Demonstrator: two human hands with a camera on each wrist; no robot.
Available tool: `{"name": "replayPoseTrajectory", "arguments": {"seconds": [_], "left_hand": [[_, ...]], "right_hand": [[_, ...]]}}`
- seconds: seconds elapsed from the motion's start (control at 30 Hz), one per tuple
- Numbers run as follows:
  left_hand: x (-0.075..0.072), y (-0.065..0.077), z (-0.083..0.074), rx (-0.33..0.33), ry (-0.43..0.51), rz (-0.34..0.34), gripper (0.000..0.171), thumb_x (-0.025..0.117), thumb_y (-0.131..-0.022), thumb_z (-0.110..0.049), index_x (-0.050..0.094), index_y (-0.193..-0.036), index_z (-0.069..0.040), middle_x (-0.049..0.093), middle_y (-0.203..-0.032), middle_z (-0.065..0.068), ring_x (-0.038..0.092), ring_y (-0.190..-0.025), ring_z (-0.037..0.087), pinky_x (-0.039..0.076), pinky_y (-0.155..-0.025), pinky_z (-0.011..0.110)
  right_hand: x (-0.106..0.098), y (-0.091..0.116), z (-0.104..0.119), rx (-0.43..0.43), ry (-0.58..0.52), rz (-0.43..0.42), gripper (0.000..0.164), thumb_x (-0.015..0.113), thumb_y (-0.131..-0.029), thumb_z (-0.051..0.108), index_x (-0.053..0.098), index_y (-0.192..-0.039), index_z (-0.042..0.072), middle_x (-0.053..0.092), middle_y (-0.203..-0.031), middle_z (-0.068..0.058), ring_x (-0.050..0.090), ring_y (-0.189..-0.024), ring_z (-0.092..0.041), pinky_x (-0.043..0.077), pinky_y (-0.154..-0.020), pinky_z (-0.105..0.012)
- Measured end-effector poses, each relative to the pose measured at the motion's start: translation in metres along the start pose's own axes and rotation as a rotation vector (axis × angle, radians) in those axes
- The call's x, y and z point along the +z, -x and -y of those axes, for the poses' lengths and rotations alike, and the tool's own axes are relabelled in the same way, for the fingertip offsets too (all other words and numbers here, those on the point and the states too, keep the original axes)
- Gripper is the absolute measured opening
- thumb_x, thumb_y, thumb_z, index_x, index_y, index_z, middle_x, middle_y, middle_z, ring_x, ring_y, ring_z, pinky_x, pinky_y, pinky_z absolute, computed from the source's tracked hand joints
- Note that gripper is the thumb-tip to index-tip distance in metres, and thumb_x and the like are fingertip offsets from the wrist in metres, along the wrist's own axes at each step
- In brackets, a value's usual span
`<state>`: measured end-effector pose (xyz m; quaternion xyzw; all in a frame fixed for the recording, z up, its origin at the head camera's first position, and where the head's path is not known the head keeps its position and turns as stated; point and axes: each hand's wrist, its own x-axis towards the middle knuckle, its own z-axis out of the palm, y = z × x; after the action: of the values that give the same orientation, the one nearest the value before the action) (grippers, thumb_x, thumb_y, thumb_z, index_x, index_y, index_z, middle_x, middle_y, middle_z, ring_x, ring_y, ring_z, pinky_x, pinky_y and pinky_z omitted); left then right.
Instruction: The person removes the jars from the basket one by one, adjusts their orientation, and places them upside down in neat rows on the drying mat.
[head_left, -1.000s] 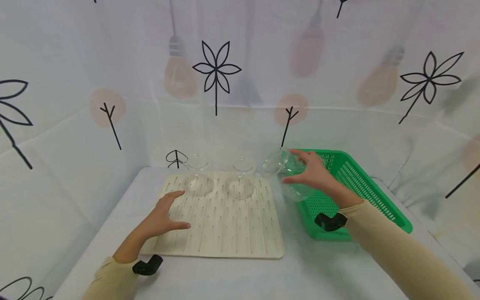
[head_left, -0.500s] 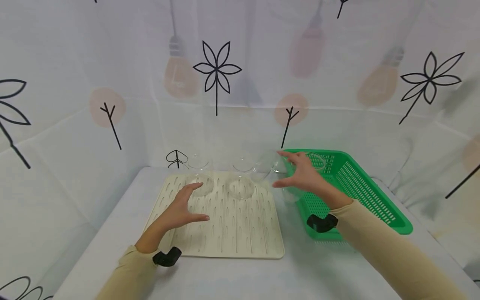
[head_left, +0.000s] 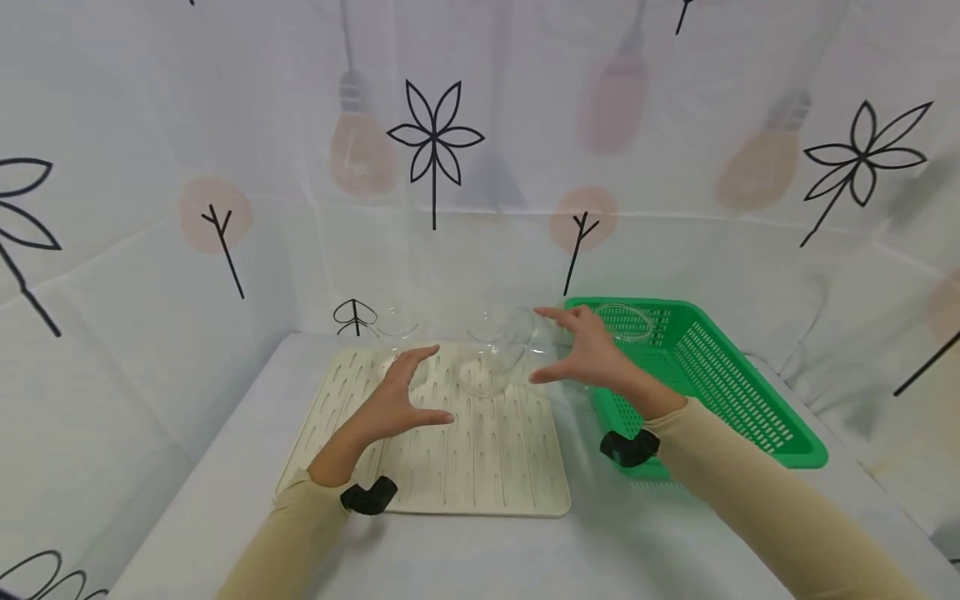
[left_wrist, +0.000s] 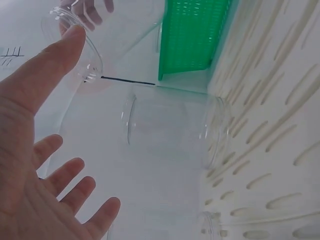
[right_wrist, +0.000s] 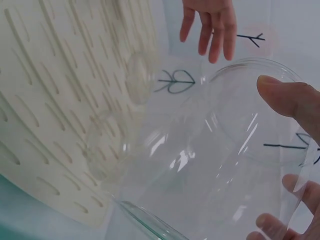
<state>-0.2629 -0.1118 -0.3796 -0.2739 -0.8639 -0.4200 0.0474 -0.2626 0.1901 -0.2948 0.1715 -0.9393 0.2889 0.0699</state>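
Observation:
My right hand [head_left: 588, 354] grips a clear, see-through jar [right_wrist: 195, 165] around its side. It is held tilted in the air, its round rim [head_left: 516, 337] towards the left, over the back right of a cream ridged drying mat [head_left: 465, 467]. Fingers spread and holding nothing, my left hand [head_left: 397, 396] hovers above the mat, to the left of that jar and apart from it in the head view. Two similar clear jars stand at the back of the mat, a left jar [head_left: 396, 321] and a right jar [left_wrist: 170, 125]; the left one is partly behind my left hand.
At the right stands a green perforated plastic basket [head_left: 720, 467], and the rim of another clear vessel [head_left: 626, 323] shows at its back left. White cloth [head_left: 487, 558] covers the table. A printed curtain [head_left: 495, 258] hangs close behind the mat.
My right hand has carried the jar leftwards, away from the basket towards the mat. The left hand has moved right and slightly up, closer to it. The standing jars have not moved.

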Motion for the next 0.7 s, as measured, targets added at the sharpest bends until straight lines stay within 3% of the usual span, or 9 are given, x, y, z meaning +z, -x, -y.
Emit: {"name": "replayPoseTrajectory", "arguments": {"seconds": [0.3, 0.7], "left_hand": [[0.011, -0.018, -0.015, 0.033, 0.030, 0.018, 0.096, 0.081, -0.070, -0.041, 0.026, -0.147, -0.022, 0.026, -0.146, 0.004, 0.034, -0.128, 0.029, 0.036, -0.098, 0.051], [0.021, -0.031, -0.024, 0.129, 0.075, 0.051, 0.095, 0.081, -0.071, -0.033, 0.026, -0.147, -0.019, 0.027, -0.145, 0.007, 0.032, -0.130, 0.026, 0.035, -0.101, 0.046]], "right_hand": [[0.009, 0.001, 0.002, -0.041, 0.024, 0.010, 0.096, 0.087, -0.058, 0.042, 0.043, -0.140, 0.020, 0.039, -0.114, -0.015, 0.036, -0.106, -0.033, 0.033, -0.080, -0.051], [0.020, 0.003, 0.014, -0.062, 0.077, 0.025, 0.093, 0.088, -0.058, 0.038, 0.046, -0.138, 0.021, 0.040, -0.115, -0.016, 0.038, -0.106, -0.031, 0.035, -0.084, -0.057]]}}
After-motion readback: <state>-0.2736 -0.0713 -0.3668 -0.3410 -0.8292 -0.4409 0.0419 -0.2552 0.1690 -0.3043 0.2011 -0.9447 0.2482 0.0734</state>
